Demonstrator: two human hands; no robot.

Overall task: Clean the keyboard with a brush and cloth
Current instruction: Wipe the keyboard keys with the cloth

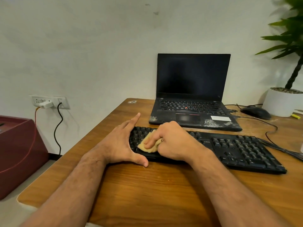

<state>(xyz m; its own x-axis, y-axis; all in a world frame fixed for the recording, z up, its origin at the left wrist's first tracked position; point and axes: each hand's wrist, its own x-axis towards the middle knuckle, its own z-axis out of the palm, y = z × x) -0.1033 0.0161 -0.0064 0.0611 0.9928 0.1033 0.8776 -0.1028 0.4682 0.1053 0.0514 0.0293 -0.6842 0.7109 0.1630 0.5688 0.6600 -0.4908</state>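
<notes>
Fingers (150,142) of the right hand (172,141) curl around a tan cloth (148,145), pinching and pressing it onto the left end of a black keyboard (242,149); the left hand (121,143) lies released, fingers straight and held together against the keyboard's left edge, thumb spread along the near edge on the desk (147,190); both bare forearms reach in from below.

The keyboard lies slantwise across the wooden desk, its right end nearer the viewer; its cable (282,149) trails off to the right; no brush can be made out.

Just behind the keyboard stands an open black laptop (193,94), screen dark, its palm rest scuffed with pale marks; to its right a black mouse (255,112) rests near a white pot (282,102) holding a green plant (291,38); a small yellow object (296,116) lies beside the pot.

On the pale wall at left, a socket (49,101) holds a white plug; a black cord (58,126) hangs down; a dark red box (19,154) sits below, beside the desk.
</notes>
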